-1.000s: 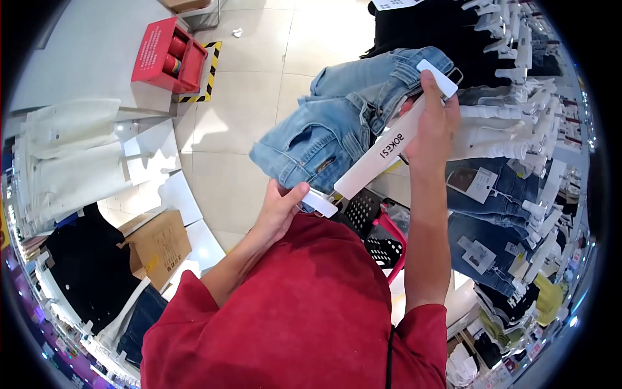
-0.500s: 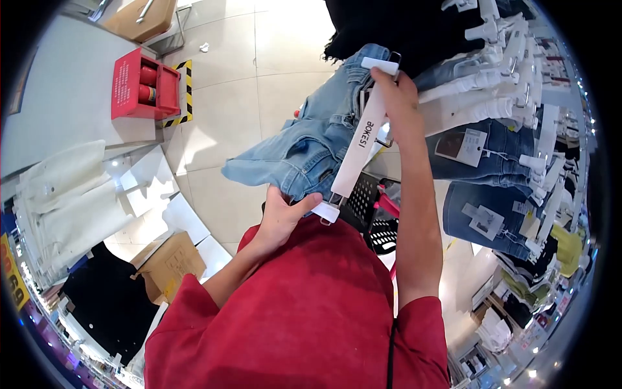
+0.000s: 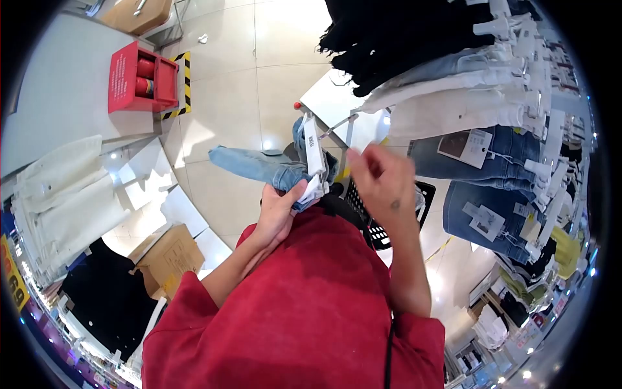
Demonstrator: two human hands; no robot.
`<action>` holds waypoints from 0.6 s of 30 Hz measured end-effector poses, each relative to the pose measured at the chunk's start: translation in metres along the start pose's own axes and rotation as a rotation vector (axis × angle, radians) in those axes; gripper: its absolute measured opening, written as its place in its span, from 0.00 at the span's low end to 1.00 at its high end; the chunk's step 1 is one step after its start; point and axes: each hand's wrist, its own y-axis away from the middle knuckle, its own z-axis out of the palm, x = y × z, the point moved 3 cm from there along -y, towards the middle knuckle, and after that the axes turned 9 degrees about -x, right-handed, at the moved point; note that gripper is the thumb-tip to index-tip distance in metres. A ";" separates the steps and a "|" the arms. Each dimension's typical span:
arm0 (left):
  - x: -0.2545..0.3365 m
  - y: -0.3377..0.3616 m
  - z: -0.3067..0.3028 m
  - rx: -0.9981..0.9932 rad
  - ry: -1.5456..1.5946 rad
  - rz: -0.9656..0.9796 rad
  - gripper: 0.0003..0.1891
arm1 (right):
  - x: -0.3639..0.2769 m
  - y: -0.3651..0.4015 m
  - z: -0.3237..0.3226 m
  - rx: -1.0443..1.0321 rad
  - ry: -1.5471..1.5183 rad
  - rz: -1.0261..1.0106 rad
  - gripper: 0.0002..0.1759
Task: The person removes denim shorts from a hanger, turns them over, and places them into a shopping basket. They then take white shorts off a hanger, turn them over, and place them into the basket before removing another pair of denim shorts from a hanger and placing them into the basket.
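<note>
Light-blue denim jeans [image 3: 249,165] hang from a white clip hanger [image 3: 313,149] in front of my red shirt, bunched and turned edge-on. My left hand [image 3: 278,211] is closed around the near end of the hanger and the denim beside its clip, thumb on top. The metal hook points away to the right. Off to the right of the hanger, apart from it, my right hand [image 3: 387,181] is raised with curled fingers. It is slightly blurred, and nothing shows in it.
Clothes on white clip hangers line the right: black frayed garments [image 3: 402,39], white trousers [image 3: 453,113] and dark jeans [image 3: 473,152]. A black perforated basket [image 3: 378,235] stands below my right hand. At left are a red extinguisher box [image 3: 123,84] and a cardboard box [image 3: 178,259].
My right hand has let go of the far hanger end and drawn back toward me. The hanger and jeans have swung edge-on, lower and to the left, still in my left hand.
</note>
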 end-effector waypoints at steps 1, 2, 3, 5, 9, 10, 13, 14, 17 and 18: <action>-0.001 0.000 -0.001 0.008 -0.009 0.010 0.16 | 0.003 0.005 0.011 -0.116 -0.037 0.030 0.23; -0.003 -0.001 -0.003 0.013 -0.023 0.020 0.16 | 0.020 0.006 0.034 -0.224 -0.064 0.112 0.27; -0.005 -0.002 -0.003 0.010 -0.042 0.022 0.16 | 0.033 0.004 0.052 -0.375 -0.024 0.162 0.31; -0.007 -0.008 -0.005 0.012 -0.050 0.078 0.18 | 0.060 0.007 0.079 -0.536 -0.278 0.303 0.32; -0.011 -0.007 -0.006 0.003 -0.211 0.107 0.18 | 0.067 0.010 0.076 -0.709 -0.402 0.425 0.30; -0.011 -0.009 -0.004 -0.002 -0.265 0.126 0.18 | 0.071 0.014 0.075 -0.743 -0.501 0.493 0.29; -0.010 -0.013 0.003 -0.021 -0.378 0.097 0.19 | 0.089 0.035 0.080 -0.754 -0.862 0.645 0.26; -0.011 -0.014 0.002 -0.024 -0.411 0.115 0.19 | 0.092 0.042 0.083 -0.745 -0.993 0.684 0.25; -0.016 -0.018 -0.004 -0.012 -0.459 0.147 0.18 | 0.087 0.058 0.088 -0.635 -1.211 0.758 0.25; -0.012 -0.023 -0.005 0.002 -0.441 0.148 0.18 | 0.092 0.062 0.089 -0.627 -1.264 0.735 0.25</action>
